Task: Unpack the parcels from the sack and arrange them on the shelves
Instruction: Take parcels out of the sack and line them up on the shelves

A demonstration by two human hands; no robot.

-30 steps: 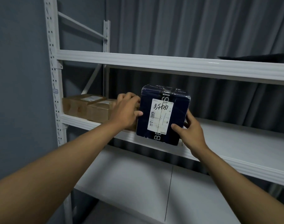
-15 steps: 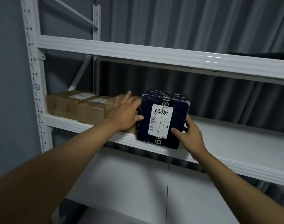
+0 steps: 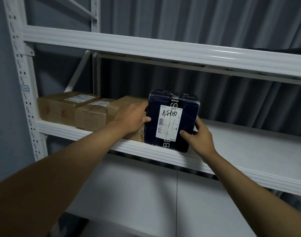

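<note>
Backdrop: grey pleated curtain (image 3: 214, 31) behind a white steel shelving rack (image 3: 18, 65), with a grey wall to the left of my left arm.
Surface: middle shelf (image 3: 249, 147) carries the parcels; its right stretch beyond my right hand is bare white board.
Left hand: my left hand (image 3: 131, 117) lies on the brown carton next to the navy box, fingers fairly straight, thumb tip touching the navy box's left front edge. I judge it to be bracing, not gripping.
Right hand: my right hand (image 3: 197, 135) grips the lower right corner of the navy box, thumb on the front face, fingers wrapped round the side out of sight.
Task item: navy box (image 3: 173, 115) stands upright at the shelf's front lip, between my two hands, touching the carton on its left.
Done: three brown cartons (image 3: 60, 108) (image 3: 93, 115) (image 3: 124, 103) already sit in a row left of my left hand; the navy one makes a fourth.
Left: box seems seated, so letting go comes next. The sack is out of view, so I cannot tell how many parcels remain.
Writing: white shipping label (image 3: 168, 122) on the navy front has handwritten digits, upside down, reading roughly "44458", plus a QR code and barcode. White letters "BE" show at the lower front; the rest is unreadable.
</note>
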